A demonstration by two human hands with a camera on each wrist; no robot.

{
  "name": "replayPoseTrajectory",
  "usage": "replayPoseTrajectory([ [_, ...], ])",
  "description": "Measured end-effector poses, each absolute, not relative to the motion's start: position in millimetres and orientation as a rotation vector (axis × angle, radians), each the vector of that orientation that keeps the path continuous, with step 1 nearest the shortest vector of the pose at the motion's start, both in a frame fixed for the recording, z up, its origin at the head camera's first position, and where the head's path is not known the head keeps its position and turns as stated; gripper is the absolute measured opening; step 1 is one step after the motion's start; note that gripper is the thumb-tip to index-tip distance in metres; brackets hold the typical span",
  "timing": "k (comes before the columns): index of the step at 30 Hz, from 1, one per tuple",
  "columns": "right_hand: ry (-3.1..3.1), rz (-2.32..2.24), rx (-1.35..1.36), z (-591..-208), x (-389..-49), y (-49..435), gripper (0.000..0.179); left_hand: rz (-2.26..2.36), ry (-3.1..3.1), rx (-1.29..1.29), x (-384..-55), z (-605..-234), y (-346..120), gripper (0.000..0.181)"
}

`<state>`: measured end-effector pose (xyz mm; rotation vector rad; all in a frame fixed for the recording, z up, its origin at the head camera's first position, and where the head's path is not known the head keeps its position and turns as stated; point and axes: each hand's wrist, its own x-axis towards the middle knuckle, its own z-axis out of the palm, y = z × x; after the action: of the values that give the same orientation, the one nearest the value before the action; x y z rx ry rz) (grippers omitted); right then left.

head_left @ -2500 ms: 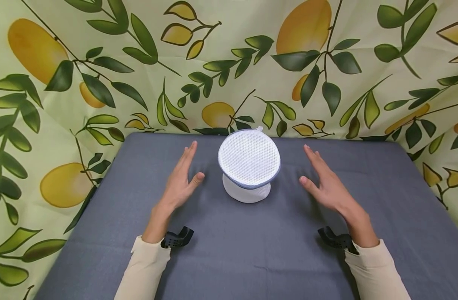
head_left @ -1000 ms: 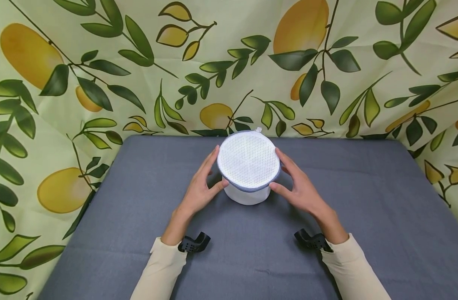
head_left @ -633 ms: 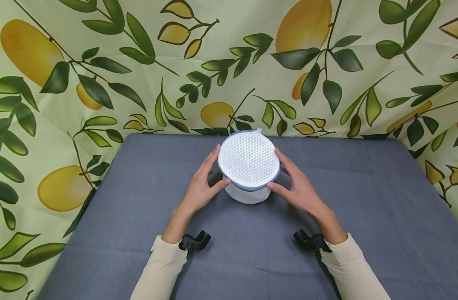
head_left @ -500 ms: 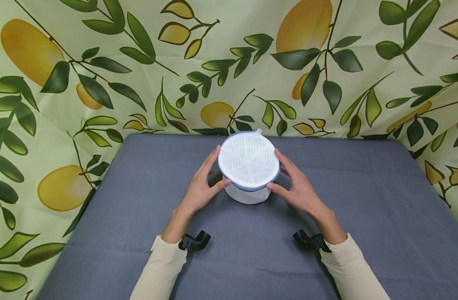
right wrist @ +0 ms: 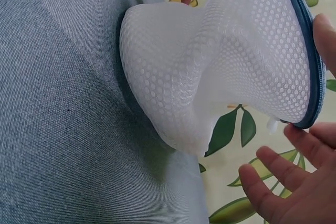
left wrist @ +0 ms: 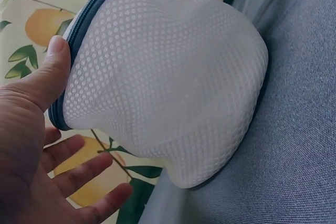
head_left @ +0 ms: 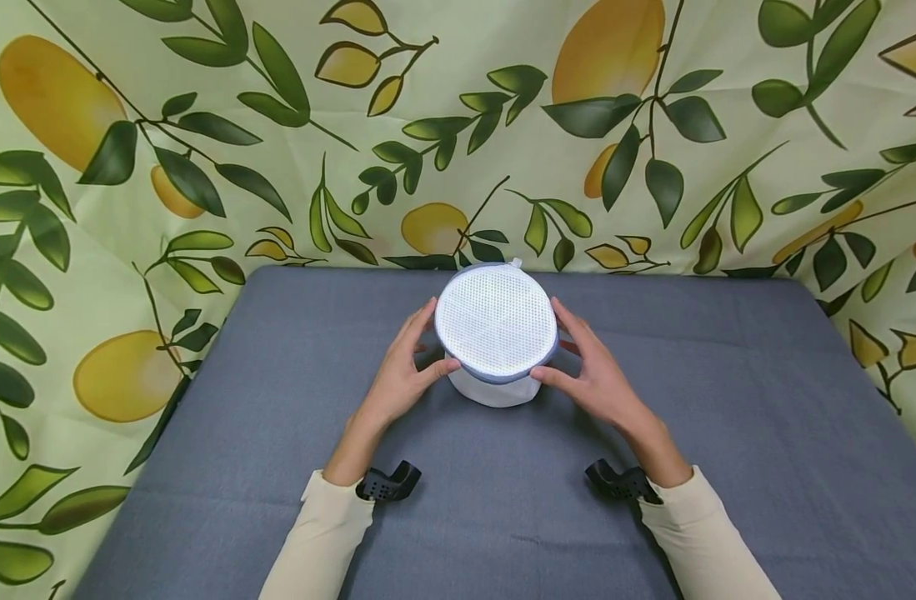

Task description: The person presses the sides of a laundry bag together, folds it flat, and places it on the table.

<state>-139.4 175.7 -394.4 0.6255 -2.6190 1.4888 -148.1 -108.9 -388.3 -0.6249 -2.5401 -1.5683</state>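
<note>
A round white mesh laundry bag (head_left: 497,321) stands near the back of the table, its flat top tilted toward me. Below the top, its soft mesh side (left wrist: 178,72) is dented and sagging in the left wrist view. A dark blue zipper (right wrist: 310,51) circles the upper rim. From the left, my left hand (head_left: 399,375) holds that rim between thumb and index finger, the other fingers spread beside the bag. My right hand (head_left: 600,375) does the same on the opposite side, thumb at the front edge. A small white loop (head_left: 517,262) sticks up at the back.
Grey-blue cloth (head_left: 495,517) covers the table. Behind it and at both sides hangs a cream curtain (head_left: 458,50) printed with lemons and leaves. Each wrist wears a black camera mount (head_left: 390,483) below a cream sleeve (head_left: 318,533).
Both hands have come inward from either side and taken hold of the bag's rim. Over the last half second they have barely moved; the bag's top has shifted very slightly left.
</note>
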Motion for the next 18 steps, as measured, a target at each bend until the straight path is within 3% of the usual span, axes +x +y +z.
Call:
replayPoseTrajectory([
  [5,-2.598,1.533,0.597,-395,-140,175,0.088,-1.717,-2.505,-0.598,-136,-361,-103,0.078],
  [18,-2.609,1.73,0.557,-393,-138,174,0.08,-1.961,-2.424,-0.624,-138,-366,-102,0.08],
])
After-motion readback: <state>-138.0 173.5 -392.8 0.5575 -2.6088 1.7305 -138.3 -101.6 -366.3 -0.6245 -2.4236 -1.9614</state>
